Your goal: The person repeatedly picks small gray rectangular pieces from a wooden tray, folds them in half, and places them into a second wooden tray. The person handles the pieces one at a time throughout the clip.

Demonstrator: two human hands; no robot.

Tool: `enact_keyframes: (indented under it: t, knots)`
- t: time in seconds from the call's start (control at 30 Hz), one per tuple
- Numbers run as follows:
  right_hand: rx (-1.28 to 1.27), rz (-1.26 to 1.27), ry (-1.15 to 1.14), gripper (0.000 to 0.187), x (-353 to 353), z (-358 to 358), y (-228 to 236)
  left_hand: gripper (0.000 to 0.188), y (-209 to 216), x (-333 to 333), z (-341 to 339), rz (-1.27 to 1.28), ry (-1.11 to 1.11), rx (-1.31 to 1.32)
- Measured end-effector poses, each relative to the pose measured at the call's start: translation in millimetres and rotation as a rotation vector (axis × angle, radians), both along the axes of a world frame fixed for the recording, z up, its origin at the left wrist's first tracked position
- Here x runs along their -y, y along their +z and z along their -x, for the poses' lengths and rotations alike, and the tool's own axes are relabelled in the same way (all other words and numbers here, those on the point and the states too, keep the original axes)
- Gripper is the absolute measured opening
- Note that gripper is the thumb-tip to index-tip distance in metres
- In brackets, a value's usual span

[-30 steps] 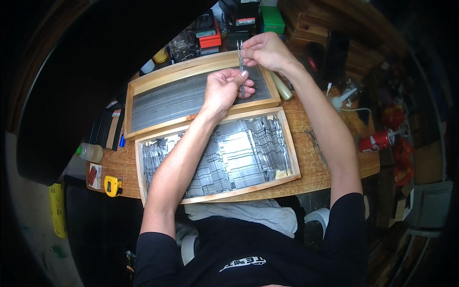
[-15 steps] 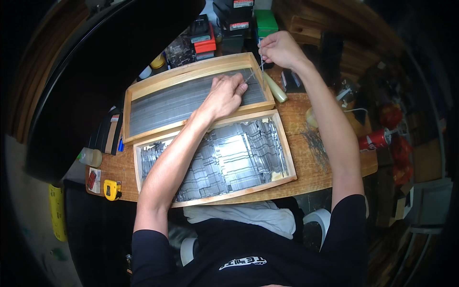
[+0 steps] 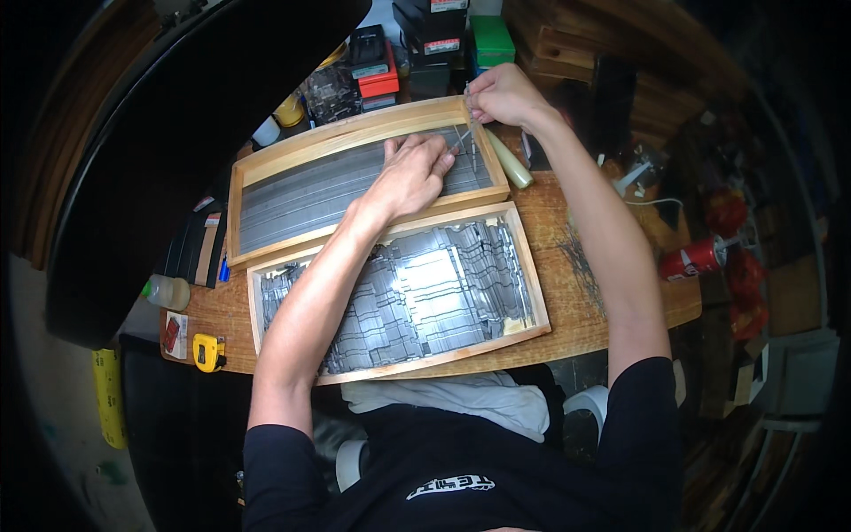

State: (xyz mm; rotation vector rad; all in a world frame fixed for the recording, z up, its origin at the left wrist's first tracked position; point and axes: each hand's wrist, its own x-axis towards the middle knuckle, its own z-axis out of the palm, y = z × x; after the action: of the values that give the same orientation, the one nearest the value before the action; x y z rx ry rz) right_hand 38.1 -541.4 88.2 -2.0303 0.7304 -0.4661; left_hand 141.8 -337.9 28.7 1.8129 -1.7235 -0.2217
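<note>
A wooden tray [image 3: 350, 117] at the far side of the table holds thin grey metal strips [image 3: 292, 197] laid in lengthwise rows. Over its right half, my left hand [image 3: 413, 174] is closed, thumb and forefinger pinching the end of a narrow metal strip [image 3: 462, 140]. My right hand [image 3: 505, 97] is raised above the tray's right end wall, its fingertips pinched on another thin metal strip [image 3: 473, 156] that hangs down into the tray. In a nearer wooden tray [image 3: 443, 353] lie many stacked dark metal strips [image 3: 377, 306], partly hidden by my left forearm.
A pale green tapered rod [image 3: 511, 161] rests beside the far tray. Loose thin strips [image 3: 581, 266] lie on the table at right, near a red can [image 3: 693, 259]. At left are a yellow tape measure [image 3: 209, 352] and a small jar [image 3: 168, 291]. Stacked boxes [image 3: 379, 82] stand behind.
My right hand has shifted slightly left and down, and the strip in it reaches further into the far tray. My left hand stays nearly in place, its fingers slightly rearranged.
</note>
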Motion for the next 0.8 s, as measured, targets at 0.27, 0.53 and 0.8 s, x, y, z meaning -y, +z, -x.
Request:
enact_keyframes:
  t: [0.27, 0.53, 0.8]
  knots:
    - [-0.126, -0.091, 0.030, 0.021, -12, -4, 13, 0.023, 6, -5, -9, 0.082, 0.191, -0.285]
    - [-0.111, -0.166, 0.002, 0.018, -3, 0, 7, 0.024, 14, -14, -2, 0.189, 0.359, -0.516]
    - [-0.096, -0.215, 0.050, 0.022, -12, -2, 15, 0.023, 15, 4, 15, 0.122, 0.295, -0.965]
